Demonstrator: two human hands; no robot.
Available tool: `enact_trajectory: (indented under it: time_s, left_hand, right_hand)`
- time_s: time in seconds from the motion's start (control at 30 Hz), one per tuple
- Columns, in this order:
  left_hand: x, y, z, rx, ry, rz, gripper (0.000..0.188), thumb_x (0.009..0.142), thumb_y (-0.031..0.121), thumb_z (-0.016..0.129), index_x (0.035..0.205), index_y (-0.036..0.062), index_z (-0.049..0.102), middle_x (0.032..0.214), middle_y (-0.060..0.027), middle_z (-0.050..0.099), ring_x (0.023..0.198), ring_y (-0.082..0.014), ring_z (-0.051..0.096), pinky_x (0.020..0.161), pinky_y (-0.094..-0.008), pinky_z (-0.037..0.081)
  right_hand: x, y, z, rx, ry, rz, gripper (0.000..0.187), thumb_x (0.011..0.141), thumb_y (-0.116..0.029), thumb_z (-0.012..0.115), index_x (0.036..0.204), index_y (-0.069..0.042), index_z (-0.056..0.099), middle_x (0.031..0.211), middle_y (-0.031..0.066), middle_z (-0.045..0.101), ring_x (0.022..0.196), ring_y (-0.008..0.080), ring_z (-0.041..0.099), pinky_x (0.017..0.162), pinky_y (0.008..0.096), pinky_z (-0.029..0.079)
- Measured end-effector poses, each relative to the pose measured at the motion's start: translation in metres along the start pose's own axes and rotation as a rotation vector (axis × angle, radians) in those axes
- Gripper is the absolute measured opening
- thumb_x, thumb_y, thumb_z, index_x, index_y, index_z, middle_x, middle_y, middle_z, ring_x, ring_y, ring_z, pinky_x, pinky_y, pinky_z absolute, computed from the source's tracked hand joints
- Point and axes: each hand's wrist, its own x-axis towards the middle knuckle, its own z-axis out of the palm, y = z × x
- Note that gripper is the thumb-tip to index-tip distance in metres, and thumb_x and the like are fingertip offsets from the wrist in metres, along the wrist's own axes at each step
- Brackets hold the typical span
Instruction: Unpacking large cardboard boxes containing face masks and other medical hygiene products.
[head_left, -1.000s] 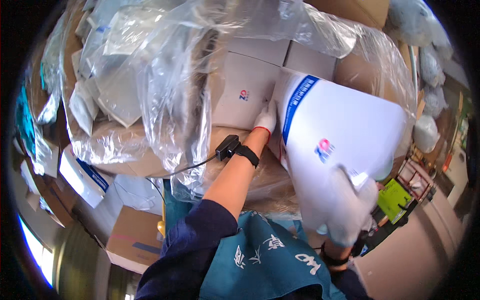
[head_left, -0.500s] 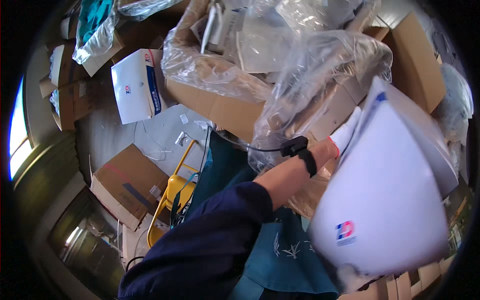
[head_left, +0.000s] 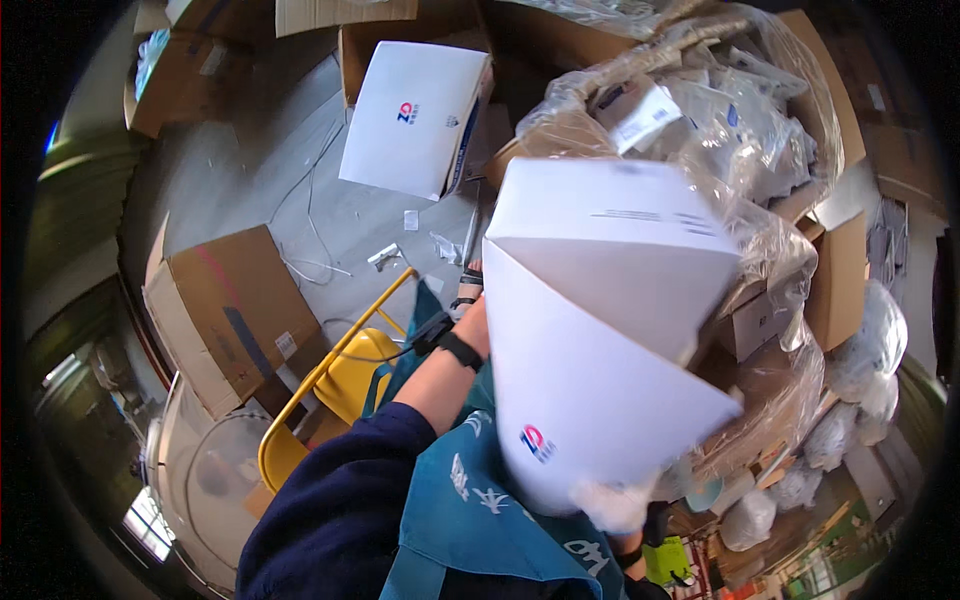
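Observation:
A white cardboard box [head_left: 590, 370] with a small red and blue mark is held up before me, its flaps folded out at an angle. My left hand [head_left: 478, 322] reaches behind its left side; a black band circles the wrist, and the fingers are hidden by the cardboard. At the lower edge my right hand [head_left: 612, 506], in a white glove and blurred, is closed on the box. Beneath it hangs my teal apron [head_left: 470, 500] with white printing.
Another white box [head_left: 415, 120] stands upper left. A large carton lined with clear plastic [head_left: 760, 230] holds bagged items at upper right. Left are a yellow metal chair [head_left: 350, 375] and a brown carton [head_left: 235, 310]. Cords and scraps lie on the grey floor [head_left: 270, 180].
The view has swung right and the white box has come leftward, close to my body. My left hand has passed from the box's visible edge to behind it; my right hand now shows more clearly.

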Motion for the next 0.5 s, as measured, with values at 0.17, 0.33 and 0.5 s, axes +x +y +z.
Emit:
enact_trajectory:
  time_s: [0.17, 0.33, 0.5]
  left_hand:
    - [0.021, -0.032, -0.066, 0.015, 0.078, -0.112, 0.071, 0.093, 0.055, 0.045, 0.143, 0.0053, 0.037, 0.144, -0.0158, 0.041, 0.134, -0.0255, 0.037, 0.110, -0.0336, 0.030]
    - [0.066, -0.040, -0.089, 0.131, 0.071, -0.132, 0.070, 0.093, 0.054, 0.046, 0.143, 0.0055, 0.038, 0.144, -0.0162, 0.042, 0.134, -0.0256, 0.038, 0.109, -0.0339, 0.031]
    - [0.136, 0.008, -0.100, 0.416, 0.087, -0.082, 0.070, 0.093, 0.054, 0.046, 0.143, 0.0058, 0.038, 0.144, -0.0165, 0.043, 0.133, -0.0257, 0.039, 0.108, -0.0341, 0.032]
  right_hand:
    - [0.066, 0.035, 0.072, 0.028, 0.234, 0.108, 0.030, 0.078, -0.010, 0.076, 0.101, 0.005, 0.065, 0.088, 0.0050, 0.067, 0.078, 0.0111, 0.061, 0.069, 0.0262, 0.050]
    - [0.107, 0.081, 0.086, 0.102, 0.356, 0.214, 0.035, 0.082, -0.010, 0.072, 0.111, 0.003, 0.058, 0.096, 0.0057, 0.064, 0.084, 0.0124, 0.059, 0.076, 0.0284, 0.049]
    - [0.180, 0.145, 0.083, 0.337, 0.813, 0.066, 0.029, 0.088, -0.011, 0.065, 0.111, 0.004, 0.057, 0.097, 0.0089, 0.061, 0.084, 0.0161, 0.060, 0.074, 0.0320, 0.051]
